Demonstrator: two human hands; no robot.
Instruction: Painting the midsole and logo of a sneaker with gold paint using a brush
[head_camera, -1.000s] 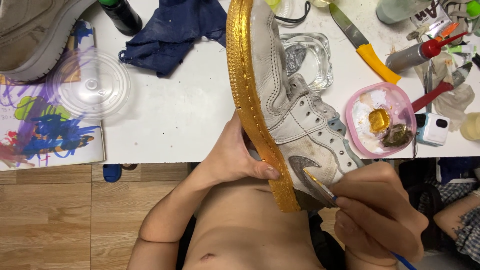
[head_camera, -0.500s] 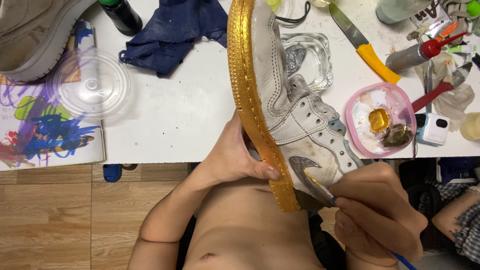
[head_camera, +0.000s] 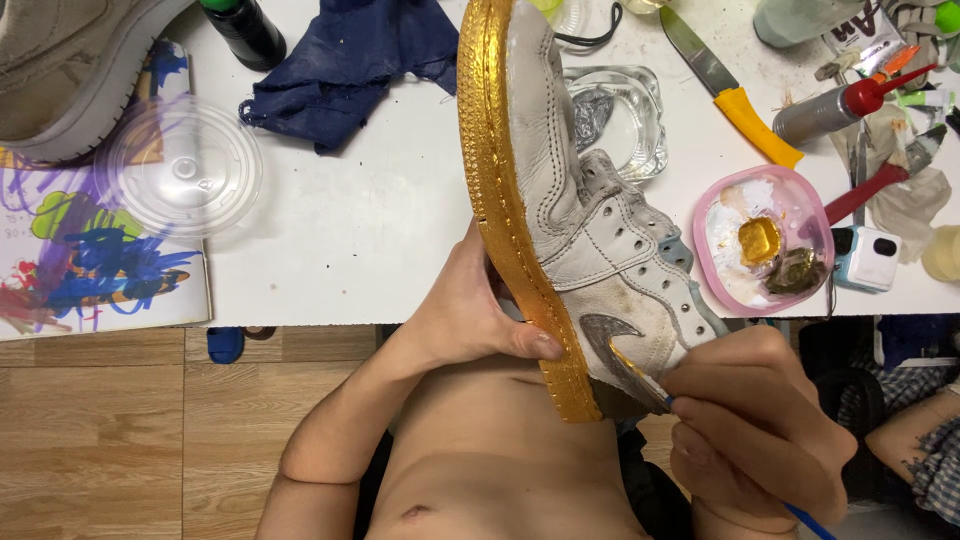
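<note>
I judge I'm mid-painting: my left hand (head_camera: 470, 320) clamps the shoe (head_camera: 570, 220), my right hand (head_camera: 755, 420) pinches the brush (head_camera: 640, 372), needing steady strokes next.

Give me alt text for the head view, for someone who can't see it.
The left hand grips a white sneaker with a gold-painted sole, tipped on its side, while the right hand touches a fine brush to its heel. On the white table lie a pink paint dish, yellow-handled knife and blue cloth.
</note>
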